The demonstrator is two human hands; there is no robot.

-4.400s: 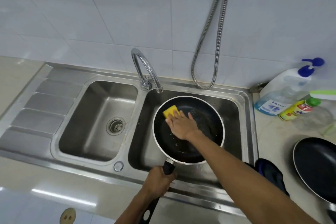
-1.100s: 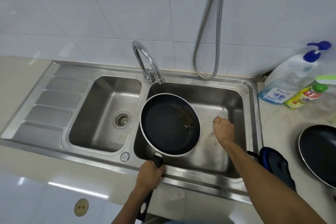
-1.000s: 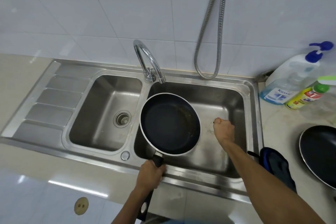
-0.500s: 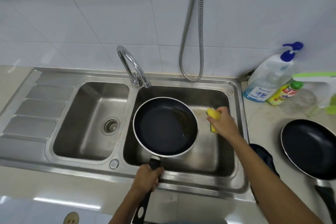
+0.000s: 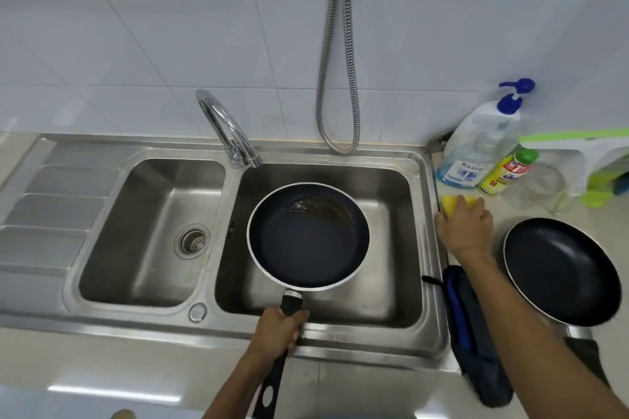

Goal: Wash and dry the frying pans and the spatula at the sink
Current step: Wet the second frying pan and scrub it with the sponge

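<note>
My left hand point(image 5: 277, 330) grips the black handle of a dark frying pan point(image 5: 306, 248), which hangs tilted over the right basin of the steel sink point(image 5: 422, 160). A small pool of brownish water sits at the pan's far side. My right hand point(image 5: 464, 231) holds a yellow sponge point(image 5: 451, 203) down on the counter just right of the sink rim, in front of the soap bottles. A second dark frying pan point(image 5: 558, 269) lies on the counter at the right. No spatula is in view.
A chrome tap point(image 5: 226, 127) stands between the two basins and a metal hose point(image 5: 337, 78) hangs on the tiled wall. A blue pump bottle point(image 5: 483, 143) and a yellow bottle point(image 5: 507, 173) stand at the back right. A dark blue cloth point(image 5: 473, 333) lies beside the sink.
My right hand carried the yellow sponge out of the right basin and over to the counter by the bottles. The left hand keeps holding the pan over the basin.
</note>
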